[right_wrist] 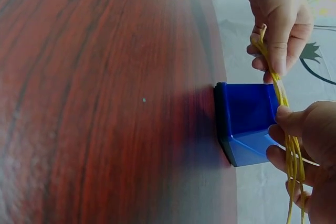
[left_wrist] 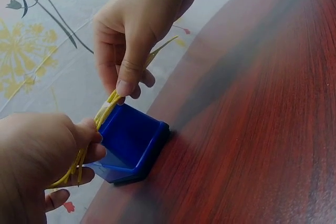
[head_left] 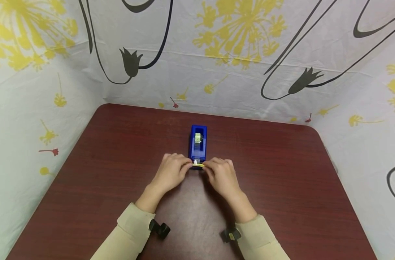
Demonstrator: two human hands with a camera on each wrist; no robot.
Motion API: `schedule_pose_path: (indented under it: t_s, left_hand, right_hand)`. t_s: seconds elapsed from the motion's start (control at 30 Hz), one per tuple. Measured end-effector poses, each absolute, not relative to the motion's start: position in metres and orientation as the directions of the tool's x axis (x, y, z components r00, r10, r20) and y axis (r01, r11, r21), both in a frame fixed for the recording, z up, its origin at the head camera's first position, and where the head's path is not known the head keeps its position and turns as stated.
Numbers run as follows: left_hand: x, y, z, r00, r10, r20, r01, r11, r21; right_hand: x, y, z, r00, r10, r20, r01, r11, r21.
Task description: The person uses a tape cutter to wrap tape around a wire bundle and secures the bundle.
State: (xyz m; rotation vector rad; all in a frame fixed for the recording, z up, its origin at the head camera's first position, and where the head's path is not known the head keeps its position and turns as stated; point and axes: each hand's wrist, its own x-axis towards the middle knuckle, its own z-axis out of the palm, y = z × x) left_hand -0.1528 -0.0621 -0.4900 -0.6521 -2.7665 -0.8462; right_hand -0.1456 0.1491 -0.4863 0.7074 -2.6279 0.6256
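Observation:
A blue tape dispenser point(head_left: 199, 153) stands on the table, holding a small tape roll point(head_left: 198, 137). At its near end my two hands stretch a bundle of thin yellow strands point(head_left: 198, 165) crosswise. My left hand point(head_left: 173, 170) pinches the bundle's left part between thumb and fingers, while my right hand point(head_left: 222, 176) pinches it on the right. Between the hands, a pale, shiny patch like clear tape point(left_wrist: 107, 107) lies on the strands in the left wrist view. Loose strand ends point(right_wrist: 295, 182) trail past my right palm in the right wrist view.
The dark red wooden table point(head_left: 119, 144) has rounded far corners. A white cloth point(head_left: 184, 72) with yellow and grey flower prints hangs behind it and at both sides. Small black devices point(head_left: 160, 229) are strapped at both wrists. A tiny pale speck point(right_wrist: 144, 99) lies on the tabletop.

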Motion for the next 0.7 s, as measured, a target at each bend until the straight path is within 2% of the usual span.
schedule_pose_path:
  t_s: [0.7]
  left_hand:
    - [-0.1554, -0.0625, -0.4922, -0.899, 0.349, 0.265, 0.438, 0.743, 0.507]
  right_hand:
    - [-0.1460, 0.1491, -0.4851, -0.812, -0.388, 0.437, -0.540, 0.783, -0.309]
